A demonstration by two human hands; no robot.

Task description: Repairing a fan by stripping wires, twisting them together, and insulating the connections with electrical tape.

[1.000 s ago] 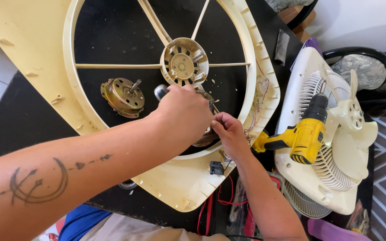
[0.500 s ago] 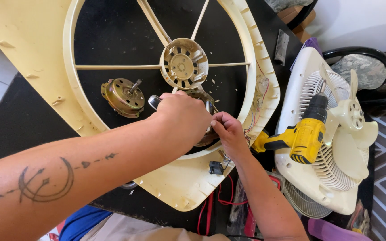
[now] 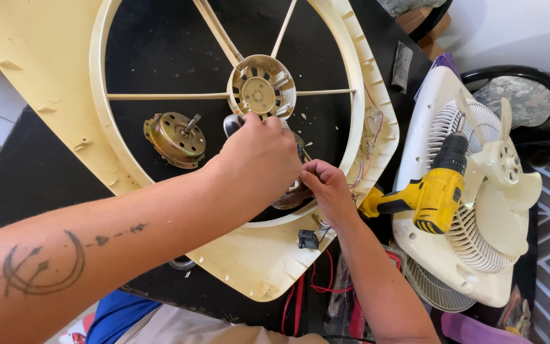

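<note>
The left hand (image 3: 259, 159) is curled over a small motor (image 3: 291, 194), fingers pressed together around a dark-handled tool (image 3: 232, 125) whose tip points to the far left. The right hand (image 3: 329, 188) touches the motor from the right, fingertips pinching at its near-right edge; what they pinch is hidden. The motor lies directly beneath the left palm, between both hands, near the lower rim of the cream fan frame (image 3: 256, 255). A second brass motor (image 3: 174, 139) lies left, well apart. A yellow drill (image 3: 431, 191) rests right, on a white fan grille (image 3: 459, 255).
</note>
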